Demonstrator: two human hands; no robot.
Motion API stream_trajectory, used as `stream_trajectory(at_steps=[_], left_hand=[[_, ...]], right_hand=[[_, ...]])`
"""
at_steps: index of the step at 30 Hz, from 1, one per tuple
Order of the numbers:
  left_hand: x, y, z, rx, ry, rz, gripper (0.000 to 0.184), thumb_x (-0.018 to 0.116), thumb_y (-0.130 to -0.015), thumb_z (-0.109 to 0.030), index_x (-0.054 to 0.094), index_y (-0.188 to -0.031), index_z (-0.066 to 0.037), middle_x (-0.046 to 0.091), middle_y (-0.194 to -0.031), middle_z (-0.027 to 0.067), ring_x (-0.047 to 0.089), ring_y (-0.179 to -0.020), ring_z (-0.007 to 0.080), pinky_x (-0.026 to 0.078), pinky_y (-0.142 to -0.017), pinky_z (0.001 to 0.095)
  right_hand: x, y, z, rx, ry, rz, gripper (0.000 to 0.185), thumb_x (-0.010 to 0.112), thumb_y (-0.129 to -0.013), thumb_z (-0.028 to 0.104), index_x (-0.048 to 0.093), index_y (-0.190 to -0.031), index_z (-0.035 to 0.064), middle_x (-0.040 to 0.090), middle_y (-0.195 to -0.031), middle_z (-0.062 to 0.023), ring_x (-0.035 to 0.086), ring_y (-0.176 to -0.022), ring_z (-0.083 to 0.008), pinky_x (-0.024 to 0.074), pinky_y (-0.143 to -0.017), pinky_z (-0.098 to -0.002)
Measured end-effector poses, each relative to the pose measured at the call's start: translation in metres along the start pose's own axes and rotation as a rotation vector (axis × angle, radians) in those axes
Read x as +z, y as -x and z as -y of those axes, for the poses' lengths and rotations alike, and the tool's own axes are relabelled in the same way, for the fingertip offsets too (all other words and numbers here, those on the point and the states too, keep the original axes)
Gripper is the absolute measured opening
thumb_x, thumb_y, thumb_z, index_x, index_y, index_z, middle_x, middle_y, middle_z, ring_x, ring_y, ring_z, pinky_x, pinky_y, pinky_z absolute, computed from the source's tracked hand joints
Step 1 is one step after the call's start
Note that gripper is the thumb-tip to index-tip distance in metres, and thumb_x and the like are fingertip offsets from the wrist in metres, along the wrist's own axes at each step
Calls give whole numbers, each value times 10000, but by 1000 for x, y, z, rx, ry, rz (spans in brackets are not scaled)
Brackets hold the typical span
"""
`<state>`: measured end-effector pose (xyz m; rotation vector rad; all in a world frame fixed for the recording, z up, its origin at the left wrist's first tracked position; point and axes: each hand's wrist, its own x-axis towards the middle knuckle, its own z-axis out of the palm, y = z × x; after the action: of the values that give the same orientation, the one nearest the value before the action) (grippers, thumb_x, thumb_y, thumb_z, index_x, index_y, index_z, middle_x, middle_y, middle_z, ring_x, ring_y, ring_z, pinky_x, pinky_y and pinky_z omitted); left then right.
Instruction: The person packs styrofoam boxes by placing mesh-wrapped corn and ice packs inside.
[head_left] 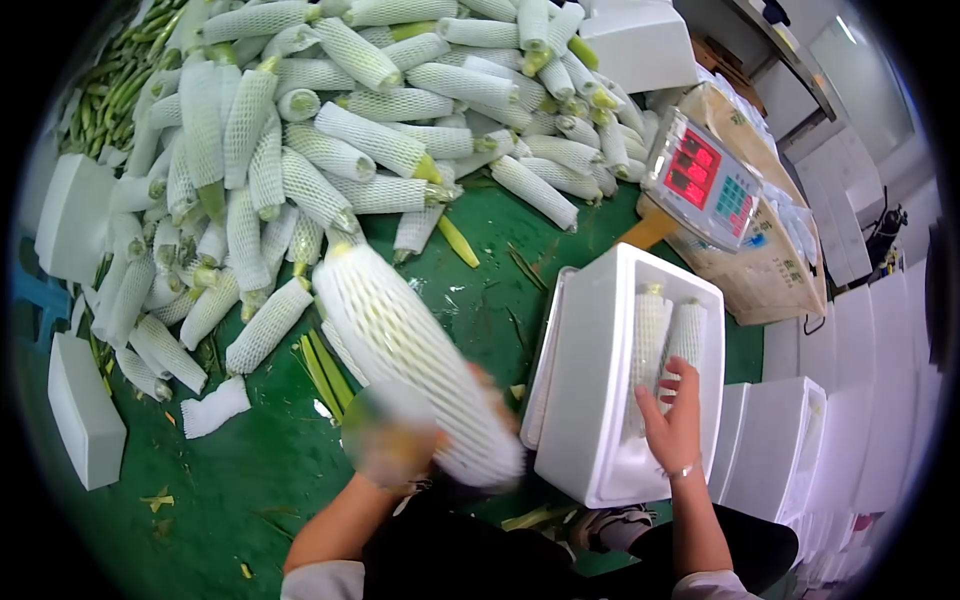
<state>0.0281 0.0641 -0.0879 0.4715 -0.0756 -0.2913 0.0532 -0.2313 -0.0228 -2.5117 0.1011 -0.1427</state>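
Observation:
My left hand is closed around a long vegetable in a white foam net sleeve, held tilted near the camera. A blur covers part of that hand, but fingertips show on the sleeve's far side. Over the open white foam box, my right hand has its thumb and fingers apart, with nothing gripped. Beyond its fingertips, two net-sleeved vegetables lie side by side in the box. Whether the fingers touch them I cannot tell.
A big heap of net-sleeved vegetables covers the back of the green floor. A scale display with red digits stands behind the box. Foam boxes line the right side; a foam block lies left. Loose leaves are scattered about.

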Motion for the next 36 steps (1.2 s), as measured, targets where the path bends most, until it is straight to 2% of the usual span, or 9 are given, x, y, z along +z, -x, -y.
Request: stream_trajectory(at_steps=[2, 7, 14, 20, 23, 25, 28, 30, 36], left_hand=[[-34, 14, -17, 107, 93, -418, 640, 752, -683, -211, 447, -1197, 19, 594, -994, 146, 622, -854, 309, 530, -797, 458], [-196, 86, -38, 331, -1194, -1089, 529, 678, -798, -195, 455, -1226, 21, 565, -1105, 151, 592, -937, 249, 498, -786, 369], [-261, 147, -19, 356, -1727, -1107, 640, 657, -804, -217, 373, -1322, 29, 478, -1283, 190, 476, -1123, 318, 371, -961, 399], [-201, -16, -230, 1005, -2179, -1272, 627, 691, -791, -191, 412, -1288, 70, 509, -1248, 261, 475, -1143, 407, 256, -1074, 430], [-204, -99, -350, 1196, -2200, -1445, 784, 649, -786, -424, 362, -1314, 79, 531, -1202, 279, 506, -1120, 403, 335, -1030, 461], [-211, -133, -397, 561, -1967, -1449, 878, 650, -736, -520, 362, -1348, 40, 520, -1224, 279, 510, -1126, 388, 352, -1021, 456], [-258, -155, -410, 223, -2278, -1530, 899, 660, -689, -578, 411, -1335, -5, 555, -1179, 239, 530, -1104, 362, 414, -955, 440], [-350, -144, -433, 651, -2127, -1407, 671, 638, -751, -504, 515, -1214, -35, 594, -1101, 164, 573, -999, 306, 480, -827, 394], [-109, -27, -338, 818, -1249, -1052, 279, 587, -830, -287, 599, -987, -56, 601, -957, 115, 584, -901, 250, 522, -737, 343]], right_hand=[[26, -19, -45, 57, 50, 12, 669, 723, -740, 220, 384, -1240, -70, 463, -1158, -227, 510, -985, -320, 444, -818, -390], [51, -48, -74, 169, 178, -154, 736, 756, -614, 240, 421, -1184, -85, 493, -1094, -268, 527, -948, -391, 462, -810, -430], [6, -30, 89, -5, -322, -274, 634, 619, -616, 103, 408, -1199, -31, 522, -1052, -171, 544, -924, -273, 454, -816, -353], [146, -93, 183, -388, -11, 938, 675, 720, -666, 267, 376, -1185, 6, 569, -981, -242, 559, -988, -406, 464, -823, -429], [266, -104, 184, -609, -8, 896, 656, 717, -655, 266, 378, -1157, 13, 553, -1020, -235, 550, -985, -401, 455, -829, -439], [326, -103, 188, -610, -65, 789, 671, 711, -656, 268, 374, -1175, 8, 527, -1090, -222, 520, -1035, -386, 440, -852, -446], [376, -100, 185, -640, 93, 669, 750, 708, -677, 295, 345, -1259, -8, 475, -1195, -200, 464, -1105, -361, 407, -899, -444], [386, -90, 188, -653, 151, 606, 809, 709, -689, 321, 314, -1311, -14, 444, -1242, -197, 438, -1122, -350, 384, -927, -438], [333, -66, 206, -322, -675, 668, 737, 607, -857, 393, 262, -1363, -18, 400, -1305, -205, 484, -1105, -305, 416, -928, -426]])
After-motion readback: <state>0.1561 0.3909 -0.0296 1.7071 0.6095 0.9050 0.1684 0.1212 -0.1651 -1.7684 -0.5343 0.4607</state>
